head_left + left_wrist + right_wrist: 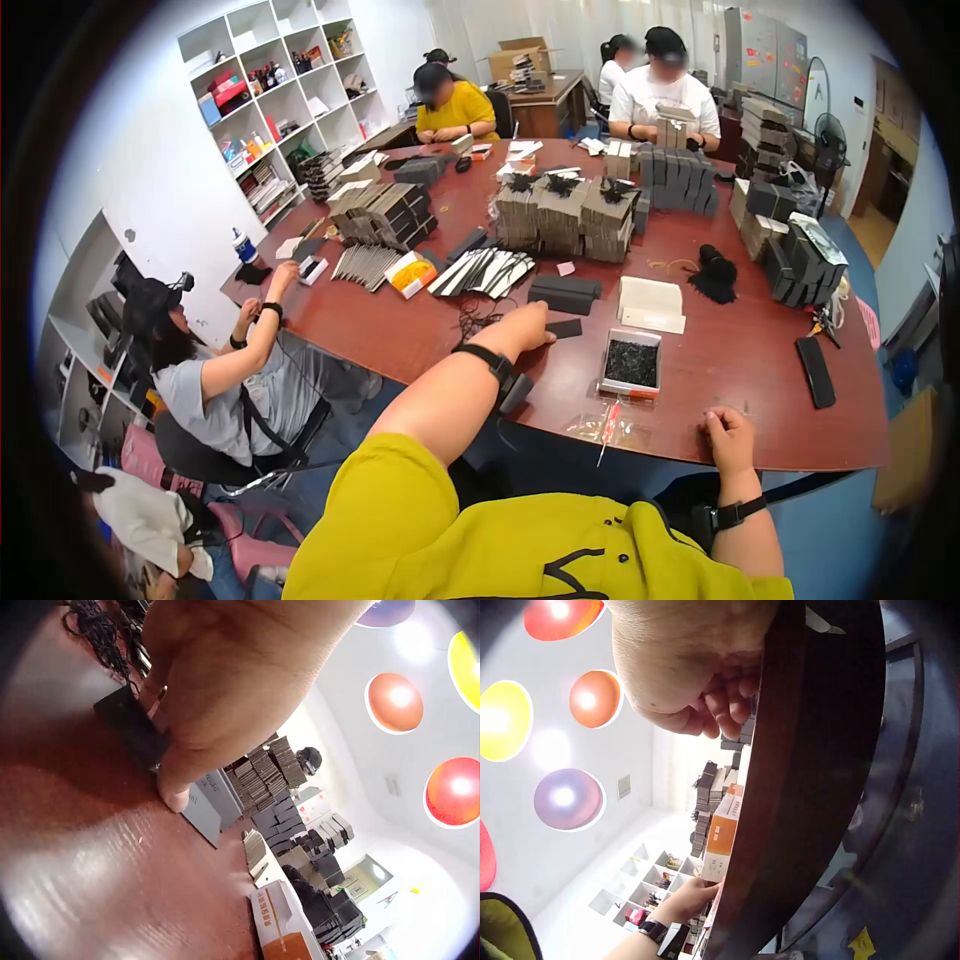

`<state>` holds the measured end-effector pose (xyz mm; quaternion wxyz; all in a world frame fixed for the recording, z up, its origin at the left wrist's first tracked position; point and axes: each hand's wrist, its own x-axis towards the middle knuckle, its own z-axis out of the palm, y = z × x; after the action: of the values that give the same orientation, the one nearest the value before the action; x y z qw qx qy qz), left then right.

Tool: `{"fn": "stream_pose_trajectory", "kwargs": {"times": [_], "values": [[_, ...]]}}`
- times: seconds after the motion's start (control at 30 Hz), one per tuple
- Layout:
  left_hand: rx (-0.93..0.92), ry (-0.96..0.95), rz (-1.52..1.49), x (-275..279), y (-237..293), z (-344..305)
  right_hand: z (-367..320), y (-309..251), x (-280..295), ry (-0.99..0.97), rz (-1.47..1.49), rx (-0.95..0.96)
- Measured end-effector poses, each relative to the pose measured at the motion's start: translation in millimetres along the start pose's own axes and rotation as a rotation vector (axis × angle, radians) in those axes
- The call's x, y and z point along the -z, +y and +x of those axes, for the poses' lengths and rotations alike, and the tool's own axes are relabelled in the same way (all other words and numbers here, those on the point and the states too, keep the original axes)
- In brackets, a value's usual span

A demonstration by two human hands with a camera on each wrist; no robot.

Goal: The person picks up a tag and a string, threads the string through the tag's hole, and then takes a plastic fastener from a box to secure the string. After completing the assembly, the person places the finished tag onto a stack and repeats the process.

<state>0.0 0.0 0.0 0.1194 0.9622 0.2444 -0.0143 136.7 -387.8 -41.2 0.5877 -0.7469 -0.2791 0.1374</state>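
Observation:
My left hand (522, 332) reaches across the table and holds a flat dark grey card (566, 329). In the left wrist view the thumb of the left hand (225, 682) lies at one edge of the card (202, 816), while the palm hides its middle. Just behind it in the head view lies a dark grey stack (564, 294). My right hand (731, 437) is at the table's front edge, with fingers loosely curled and nothing visible in them. Left of that hand stands an open box (606, 385) of small black pieces.
A clear plastic bag (585, 425) with a red-and-white stick lies by the front edge. Beyond the box is a cream booklet (650, 304). Tall bundles of grey cards (565, 222) fill the table's middle. Black cords (478, 318) lie left of my left hand. Other people sit around the table.

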Motion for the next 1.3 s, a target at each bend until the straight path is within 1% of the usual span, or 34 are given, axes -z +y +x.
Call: {"fn": "stream_pose_trajectory", "kwargs": {"times": [0.03,0.1,0.17,0.2,0.23,0.3,0.37,0.4,0.43,0.47,0.5,0.53,0.57,0.6,0.63,0.67,0.7,0.73,0.77,0.8,0.83,0.9,0.93,0.97,1.0,1.1,1.13,1.17,1.23,1.27,1.3], "values": [[0.015,0.043,-0.073,-2.0,3.4,-4.1,0.6,-4.1,-1.7,0.006,0.022,-0.010],[-0.014,0.094,-0.078,1.7,6.6,-16.2,-1.5,-12.9,-0.1,0.019,0.051,-0.006],[-0.072,0.132,-0.219,-2.1,9.6,-32.0,-3.4,-12.0,2.1,0.008,0.012,-0.005],[-0.125,0.125,-0.261,0.7,12.4,-47.1,-3.8,-13.2,2.3,0.010,0.002,-0.009],[-0.133,0.122,-0.266,-1.2,8.2,-55.7,-3.6,-14.9,0.3,0.007,-0.040,0.009],[-0.144,0.235,-0.253,-14.2,4.0,-74.5,-1.3,-16.4,4.6,0.016,-0.098,0.022],[-0.024,0.399,-0.414,-26.3,6.4,-98.6,11.9,-21.2,8.3,-0.158,0.049,-0.183],[0.020,0.449,-0.488,-34.2,3.1,-105.6,19.7,-35.5,8.1,-0.196,0.024,-0.257],[0.019,0.441,-0.495,-40.9,-0.6,-109.9,35.0,-32.3,8.0,-0.186,-0.139,-0.020],[0.021,0.509,-0.631,-48.3,-4.5,-114.2,50.5,-28.6,7.4,-0.178,-0.299,0.214],[0.024,0.580,-0.766,-52.9,-6.4,-116.6,58.8,-50.7,0.9,-0.178,-0.400,0.223],[0.023,0.582,-0.899,-51.6,-5.0,-116.6,69.0,-76.0,-7.9,-0.173,-0.503,0.238],[0.016,0.579,-0.905,-53.6,-6.3,-113.7,88.7,-79.7,-15.9,-0.167,-0.569,0.360],[0.050,0.565,-0.949,-57.9,-8.2,-110.5,106.0,-72.6,-25.5,-0.161,-0.637,0.482],[0.081,0.553,-0.990,-59.3,-8.7,-107.6,115.5,-64.9,-35.9,-0.151,-0.643,0.484],[0.069,0.557,-0.991,-59.3,-8.2,-107.6,125.8,-57.9,-47.8,-0.112,-0.755,0.540],[0.019,0.600,-0.845,-59.8,-8.5,-109.1,136.2,-53.6,-56.5,-0.074,-0.866,0.601],[-0.023,0.641,-0.696,-55.6,-8.4,-112.9,143.2,-46.6,-61.0,-0.071,-0.864,0.611],[0.025,0.571,-0.783,-53.3,-5.8,-115.5,147.9,-38.9,-64.7,-0.098,-0.919,0.499],[-0.002,0.618,-0.752,-51.9,-4.7,-116.0,149.8,-39.8,-69.1,-0.128,-0.971,0.389],[-0.027,0.662,-0.721,-52.0,-4.2,-116.9,151.7,-40.2,-71.2,-0.135,-0.967,0.405],[-0.033,0.671,-0.731,-54.0,-6.6,-116.8,152.2,-41.2,-71.4,-0.112,-0.945,0.255],[-0.022,0.640,-0.730,-53.6,-5.8,-117.1,152.5,-36.4,-72.0,-0.095,-0.964,0.321],[-0.014,0.608,-0.729,-52.7,-5.0,-116.8,154.5,-32.6,-71.1,-0.099,-0.963,0.330],[-0.041,0.617,-0.717,-51.4,-4.9,-116.3,155.5,-30.2,-70.7,-0.104,-0.979,0.354],[-0.006,0.595,-0.755,-49.5,-2.1,-118.9,156.2,-24.7,-72.2,-0.083,-1.011,0.435],[-0.046,0.649,-0.685,-54.9,-6.0,-115.8,156.3,-24.9,-72.0,-0.088,-1.053,0.463],[-0.039,0.656,-0.686,-57.3,-7.9,-115.7,155.6,-24.3,-71.5,-0.094,-1.096,0.488],[-0.027,0.603,-0.743,-50.7,-3.9,-119.6,155.1,-27.5,-71.6,-0.120,-1.149,0.525],[-0.018,0.587,-0.786,-56.7,-7.2,-116.4,155.4,-26.5,-72.7,-0.132,-1.200,0.531],[-0.014,0.598,-0.788,-57.1,-7.5,-116.8,156.2,-26.5,-74.0,-0.141,-1.252,0.540]]}}
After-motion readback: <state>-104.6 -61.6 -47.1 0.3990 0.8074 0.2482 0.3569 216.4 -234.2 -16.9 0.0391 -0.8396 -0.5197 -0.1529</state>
